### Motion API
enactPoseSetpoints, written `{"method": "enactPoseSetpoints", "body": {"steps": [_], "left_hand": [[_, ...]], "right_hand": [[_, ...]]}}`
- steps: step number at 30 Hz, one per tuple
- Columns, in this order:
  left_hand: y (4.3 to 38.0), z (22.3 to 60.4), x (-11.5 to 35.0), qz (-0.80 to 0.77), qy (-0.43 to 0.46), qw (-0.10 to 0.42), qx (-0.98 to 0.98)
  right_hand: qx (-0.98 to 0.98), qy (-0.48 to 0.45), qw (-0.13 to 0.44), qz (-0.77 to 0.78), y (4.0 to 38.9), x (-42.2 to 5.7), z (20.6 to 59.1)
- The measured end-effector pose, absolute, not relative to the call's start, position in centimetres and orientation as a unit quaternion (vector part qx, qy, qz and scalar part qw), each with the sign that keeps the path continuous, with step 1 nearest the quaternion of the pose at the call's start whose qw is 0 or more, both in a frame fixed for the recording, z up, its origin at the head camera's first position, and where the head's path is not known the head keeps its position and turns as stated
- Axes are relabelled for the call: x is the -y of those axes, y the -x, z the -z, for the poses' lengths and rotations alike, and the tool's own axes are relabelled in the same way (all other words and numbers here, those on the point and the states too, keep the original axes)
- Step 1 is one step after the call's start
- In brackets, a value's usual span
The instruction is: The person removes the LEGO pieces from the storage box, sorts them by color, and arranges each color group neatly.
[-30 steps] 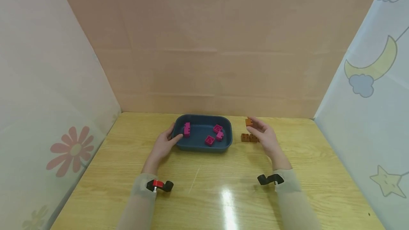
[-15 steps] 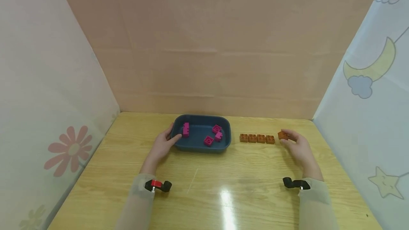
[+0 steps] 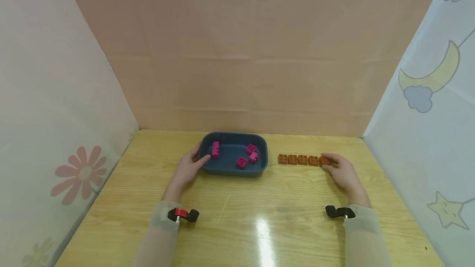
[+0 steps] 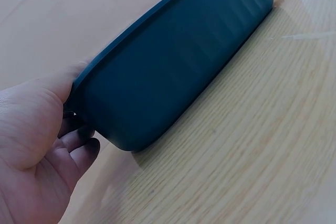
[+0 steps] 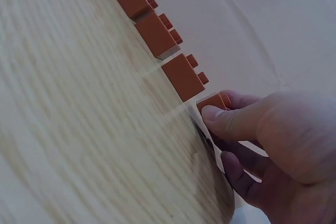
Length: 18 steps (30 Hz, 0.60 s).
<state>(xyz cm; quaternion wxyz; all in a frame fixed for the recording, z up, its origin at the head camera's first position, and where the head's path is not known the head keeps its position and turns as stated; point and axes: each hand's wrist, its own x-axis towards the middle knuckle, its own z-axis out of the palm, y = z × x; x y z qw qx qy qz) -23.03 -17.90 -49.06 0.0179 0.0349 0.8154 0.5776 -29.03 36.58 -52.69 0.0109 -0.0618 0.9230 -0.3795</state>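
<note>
While the left hand [image 3: 186,167] grips the near-left end of the tray [image 3: 231,153], thumb at the rim and fingers along the outer wall, the right hand [image 3: 343,172] pinches an orange brick [image 5: 210,102] between thumb and fingers, the grip narrow. That brick is at the right end of a row, just beside the fourth of four other orange bricks [image 3: 302,160]; the right wrist view shows a slim gap between the two. Whether its base touches the table [image 3: 222,226] cannot be told. The other four stand on the table, studs up, to the right of the tray.

Inside the dark blue tray, a pink piece [image 3: 215,150] lies near the left wall, studs towards the right; one brick or two joined, it is too small to tell. Three small pink bricks [image 3: 253,157] are grouped towards the tray's right side. Both sleeves [image 3: 365,238] are pale, each with a black mount [image 3: 339,211] at the wrist.
</note>
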Motion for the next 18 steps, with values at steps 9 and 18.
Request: {"method": "enactPoseSetpoints", "body": {"steps": [9,18], "left_hand": [[22.94,48.94,17.98,-0.567,-0.032,0.018,-0.823],[22.68,48.57,17.91,-0.561,-0.034,0.017,-0.827]], "right_hand": [[-0.929,0.067,0.002,0.364,29.0,-36.08,52.78],[-0.931,0.077,-0.007,0.357,29.11,-36.2,53.02]]}}
